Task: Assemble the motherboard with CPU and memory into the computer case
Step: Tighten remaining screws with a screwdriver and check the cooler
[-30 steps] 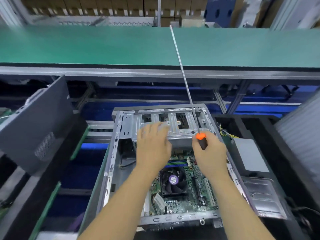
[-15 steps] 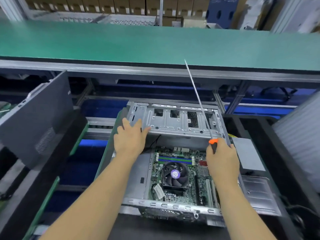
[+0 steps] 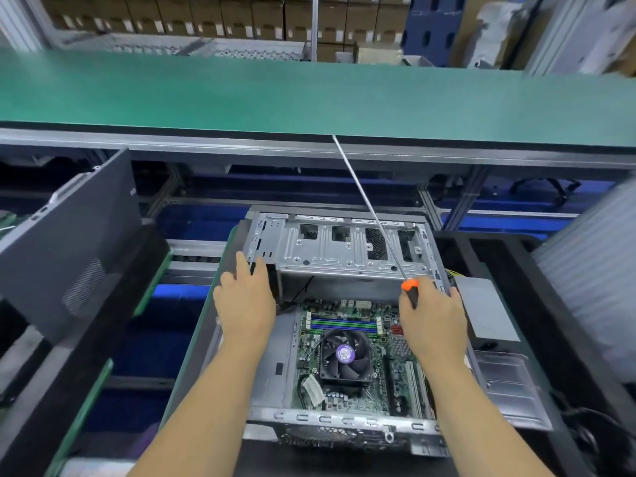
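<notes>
Side panel (image 3: 69,242): dark, tilted, far left.
Left hand (image 3: 246,301): fingers straight and relaxed, resting on the left end of the drive cage (image 3: 340,246).
Computer case (image 3: 340,421): open, lying flat at centre.
Motherboard (image 3: 358,356): seated in the case; fan (image 3: 345,353) on top, memory (image 3: 344,324) just behind it.
Screwdriver (image 3: 409,290): long shaft pointing up and away.
Right hand (image 3: 433,321): fingers curled round the screwdriver handle, at the case's right wall.
Power supply (image 3: 488,315): grey box, just right of the case.
</notes>
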{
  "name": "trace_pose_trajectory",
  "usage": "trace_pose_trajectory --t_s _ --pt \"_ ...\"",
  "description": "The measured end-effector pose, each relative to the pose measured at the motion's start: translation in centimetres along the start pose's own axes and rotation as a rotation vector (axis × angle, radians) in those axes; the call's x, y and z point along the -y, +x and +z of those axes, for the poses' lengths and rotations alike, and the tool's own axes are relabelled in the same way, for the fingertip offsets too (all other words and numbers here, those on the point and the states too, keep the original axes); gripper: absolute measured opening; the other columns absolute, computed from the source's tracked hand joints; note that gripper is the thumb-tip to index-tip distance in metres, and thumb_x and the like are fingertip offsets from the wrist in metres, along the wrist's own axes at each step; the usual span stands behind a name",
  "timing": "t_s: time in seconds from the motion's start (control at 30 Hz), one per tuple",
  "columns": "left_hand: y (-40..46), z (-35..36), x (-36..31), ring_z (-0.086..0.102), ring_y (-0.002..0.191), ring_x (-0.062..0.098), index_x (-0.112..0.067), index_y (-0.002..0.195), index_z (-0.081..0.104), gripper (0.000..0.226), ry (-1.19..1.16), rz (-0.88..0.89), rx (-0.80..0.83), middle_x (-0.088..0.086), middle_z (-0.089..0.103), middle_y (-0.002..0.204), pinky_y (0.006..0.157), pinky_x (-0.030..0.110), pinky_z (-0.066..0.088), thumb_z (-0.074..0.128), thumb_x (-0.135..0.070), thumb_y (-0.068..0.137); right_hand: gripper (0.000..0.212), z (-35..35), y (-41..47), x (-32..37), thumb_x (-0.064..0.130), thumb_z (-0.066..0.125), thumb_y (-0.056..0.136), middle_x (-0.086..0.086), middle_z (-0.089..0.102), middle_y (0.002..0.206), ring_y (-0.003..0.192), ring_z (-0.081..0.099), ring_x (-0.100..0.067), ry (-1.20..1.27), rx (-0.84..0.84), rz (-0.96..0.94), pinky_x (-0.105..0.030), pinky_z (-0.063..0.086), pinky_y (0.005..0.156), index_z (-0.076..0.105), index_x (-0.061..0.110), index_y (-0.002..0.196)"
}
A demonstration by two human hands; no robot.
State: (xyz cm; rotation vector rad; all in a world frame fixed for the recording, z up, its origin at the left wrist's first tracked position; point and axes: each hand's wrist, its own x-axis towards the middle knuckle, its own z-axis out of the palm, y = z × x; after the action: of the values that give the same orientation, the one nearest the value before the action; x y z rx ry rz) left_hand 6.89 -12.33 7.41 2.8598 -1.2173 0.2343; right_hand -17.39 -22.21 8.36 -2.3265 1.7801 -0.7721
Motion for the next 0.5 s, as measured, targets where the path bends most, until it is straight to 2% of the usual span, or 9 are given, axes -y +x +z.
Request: trace_pose_trajectory --t_s 0.03,0.07,0.1,0.17,0.2,0.23,0.3,0.4,0.5 --pt "-0.1 -0.2 -0.1 0.051 0.11 0.029 -0.023 0.147 0.034 0.067 -0.011 -0.003 -0.04 0.01 0.03 0.157 0.084 0.035 0.044 0.052 -0.011 0.083 0.011 0.1 0.0 0.2 0.017 0.065 0.092 -0.002 0.061 0.057 0.058 0.051 -0.031 -0.001 -0.004 -0.029 -0.053 0.041 0.108 0.06 0.012 0.084" --pt "-0.2 -0.7 -0.5 0.047 0.118 0.031 -0.021 0.145 0.038 0.064 -0.051 -0.002 -0.093 0.01 0.034 0.154 0.092 0.039 0.04 0.051 -0.012 0.084 0.013 0.3 -0.1 0.7 0.018 0.065 0.092 0.003 0.058 0.057 0.058 0.051 -0.027 0.065 -0.011 -0.05 -0.048 0.045 0.103 0.059 0.015 0.081" --pt "-0.7 -1.3 -1.1 0.045 0.124 0.032 -0.02 0.141 0.045 0.058 -0.129 0.023 -0.161 0.01 0.042 0.148 0.098 0.041 0.036 0.053 -0.013 0.083 0.017 0.4 -0.5 1.5 0.018 0.066 0.093 0.009 0.054 0.058 0.061 0.05 -0.02 0.202 -0.004 -0.057 -0.04 0.05 0.091 0.058 0.02 0.077" --pt "-1.9 -1.7 -3.5 0.052 0.116 0.027 -0.017 0.126 0.059 0.042 -0.398 0.194 -0.295 0.005 0.059 0.125 0.095 0.04 0.037 0.059 -0.015 0.085 0.025 0.6 -1.5 4.0 0.021 0.066 0.094 0.011 0.057 0.06 0.066 0.056 -0.01 0.534 0.097 -0.067 -0.015 0.044 0.064 0.057 0.032 0.074" --pt "-2.9 -1.7 -4.7 0.057 0.107 0.021 -0.018 0.122 0.063 0.035 -0.634 0.287 -0.225 0.0 0.064 0.114 0.091 0.036 0.042 0.059 -0.013 0.088 0.025 1.0 -2.1 5.2 0.02 0.067 0.095 0.013 0.063 0.065 0.066 0.057 -0.003 0.674 0.182 -0.067 -0.011 0.041 0.059 0.06 0.035 0.075" --pt "-4.0 -1.8 -5.5 0.061 0.101 0.014 -0.021 0.119 0.066 0.032 -0.882 0.321 -0.077 -0.006 0.068 0.107 0.088 0.03 0.047 0.056 -0.01 0.09 0.025 1.5 -2.6 6.1 0.018 0.067 0.095 0.016 0.067 0.071 0.066 0.058 0.0 0.782 0.261 -0.053 -0.01 0.042 0.06 0.064 0.035 0.077" --pt "-5.1 -1.4 -6.0 0.065 0.091 0.003 -0.027 0.113 0.068 0.036 -1.213 0.256 0.191 -0.013 0.071 0.099 0.08 0.022 0.051 0.052 -0.003 0.092 0.021 2.0 -3.0 6.7 0.015 0.066 0.095 0.011 0.069 0.069 0.061 0.059 -0.002 0.884 0.356 0.014 -0.016 0.046 0.061 0.069 0.031 0.081" --pt "-4.5 -0.3 -5.3 0.065 0.086 0.001 -0.023 0.118 0.068 0.035 -1.224 0.195 0.251 -0.01 0.071 0.1 0.079 0.018 0.052 0.057 -0.002 0.092 0.015 2.2 -2.6 5.6 0.013 0.064 0.097 0.002 0.06 0.051 0.049 0.053 -0.011 0.909 0.477 0.079 -0.026 0.047 0.051 0.072 0.022 0.088" --pt "-4.2 0.2 -5.3 0.064 0.082 0.004 -0.022 0.111 0.069 0.027 -1.215 0.201 0.246 -0.01 0.071 0.094 0.079 0.02 0.053 0.066 -0.006 0.089 0.015 2.3 -2.3 4.9 0.013 0.062 0.098 0.001 0.057 0.049 0.045 0.051 -0.012 0.918 0.481 0.167 -0.024 0.045 0.047 0.071 0.016 0.086"
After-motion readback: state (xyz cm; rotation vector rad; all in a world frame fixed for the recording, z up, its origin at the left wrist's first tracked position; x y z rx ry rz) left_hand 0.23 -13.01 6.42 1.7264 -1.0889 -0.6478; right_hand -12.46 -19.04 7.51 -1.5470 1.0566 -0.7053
